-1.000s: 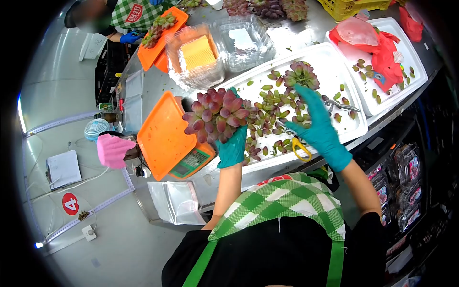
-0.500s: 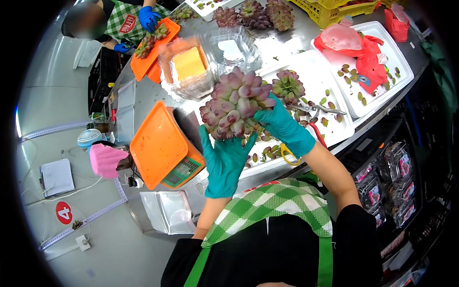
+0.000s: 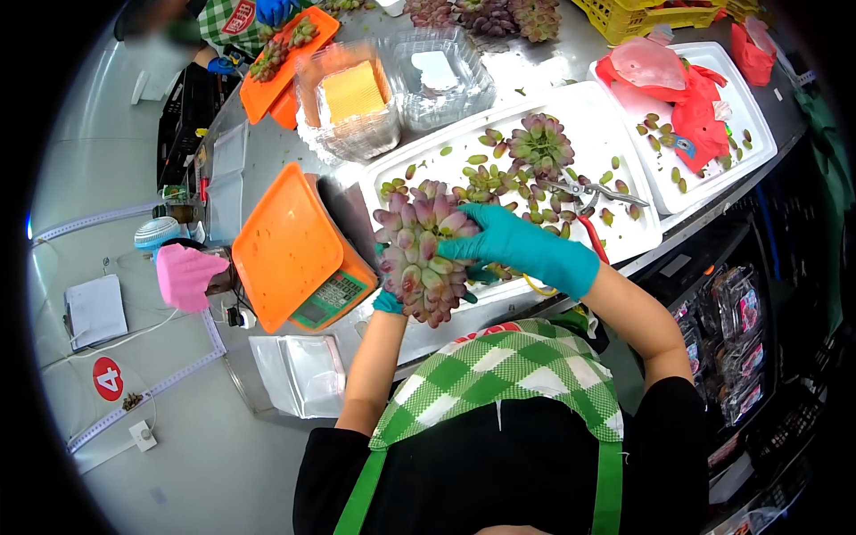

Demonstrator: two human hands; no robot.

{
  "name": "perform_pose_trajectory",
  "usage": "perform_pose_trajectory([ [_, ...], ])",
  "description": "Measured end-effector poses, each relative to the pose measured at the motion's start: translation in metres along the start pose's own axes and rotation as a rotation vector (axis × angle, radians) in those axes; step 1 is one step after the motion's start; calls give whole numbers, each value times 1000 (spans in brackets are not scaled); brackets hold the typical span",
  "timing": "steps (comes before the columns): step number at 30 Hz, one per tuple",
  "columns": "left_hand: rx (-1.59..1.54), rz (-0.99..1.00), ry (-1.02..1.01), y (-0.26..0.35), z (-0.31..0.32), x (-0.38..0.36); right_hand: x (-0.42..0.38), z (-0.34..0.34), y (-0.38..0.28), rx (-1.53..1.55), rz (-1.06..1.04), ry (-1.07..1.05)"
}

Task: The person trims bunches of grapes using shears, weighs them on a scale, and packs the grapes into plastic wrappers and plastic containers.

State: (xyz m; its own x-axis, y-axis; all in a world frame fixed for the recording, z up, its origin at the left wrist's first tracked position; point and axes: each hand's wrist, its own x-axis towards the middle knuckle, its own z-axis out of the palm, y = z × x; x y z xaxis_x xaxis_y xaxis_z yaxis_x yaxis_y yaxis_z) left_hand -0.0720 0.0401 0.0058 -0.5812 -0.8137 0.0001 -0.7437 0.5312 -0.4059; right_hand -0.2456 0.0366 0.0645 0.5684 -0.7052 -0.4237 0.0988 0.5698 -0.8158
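A round red sign (image 3: 108,379) on the left bore a white "4", lying on its side. On the co-worker's checked apron (image 3: 214,25) sat a red badge (image 3: 241,16) with white characters too blurred to read. The red patch (image 3: 486,331) on the wearer's own apron (image 3: 508,374) was foreshortened, its lettering unclear. The scale (image 3: 290,245) had a green panel (image 3: 328,300) whose marks were too small to make out.

The purple-green plant (image 3: 426,267) was held over the near left edge of the white tray (image 3: 606,111), to the right of the scale. Its long axis ran roughly toward the wearer's body, the lower end nearest the apron, with leaf clusters facing up.

The left hand (image 3: 388,302) lay mostly hidden under the plant, so its grip could not be told. The right hand (image 3: 499,242) had bent fingers in among the leaves on the right side; whether they pinched anything was unclear. Clippers (image 3: 593,234) and a second plant (image 3: 541,145) lay in the tray.
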Motion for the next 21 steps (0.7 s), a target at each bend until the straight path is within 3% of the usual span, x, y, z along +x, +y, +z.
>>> perform_pose_trajectory([
  [2, 221, -125, -40, 10, 4, -5, -11, 3, -11, -164, 56, 0],
  [6, -373, -146, -181, 5, -19, 4, -22, 12, -3, -872, -428, 463],
  [7, -374, -58, 63, 6, 1, -5, -26, 13, -13, -1014, -609, 514],
  [8, -383, -65, 63, 9, 14, -9, -26, 14, -16, -1117, -672, 460],
  [10, -747, -87, 67, 17, 38, -14, -25, 17, -19, -1316, -796, 345],
  [11, -928, -98, 70, 21, 48, -16, -18, 18, -14, -1375, -752, 287],
  [14, -1459, -128, 80, 26, 75, -19, -1, 13, -4, -1396, -800, 327],
  [17, -1986, -158, 90, 29, 89, -23, 3, 10, -5, -1128, -701, 344],
  [18, -2161, -163, 95, 29, 91, -23, 4, 9, -4, -903, -661, 329],
  [20, -927, -153, 12, 25, 67, -20, 6, 7, 0, -457, -564, 292],
  [21, -313, -134, -30, 21, 44, -18, 2, 6, -4, -429, -574, 312],
])
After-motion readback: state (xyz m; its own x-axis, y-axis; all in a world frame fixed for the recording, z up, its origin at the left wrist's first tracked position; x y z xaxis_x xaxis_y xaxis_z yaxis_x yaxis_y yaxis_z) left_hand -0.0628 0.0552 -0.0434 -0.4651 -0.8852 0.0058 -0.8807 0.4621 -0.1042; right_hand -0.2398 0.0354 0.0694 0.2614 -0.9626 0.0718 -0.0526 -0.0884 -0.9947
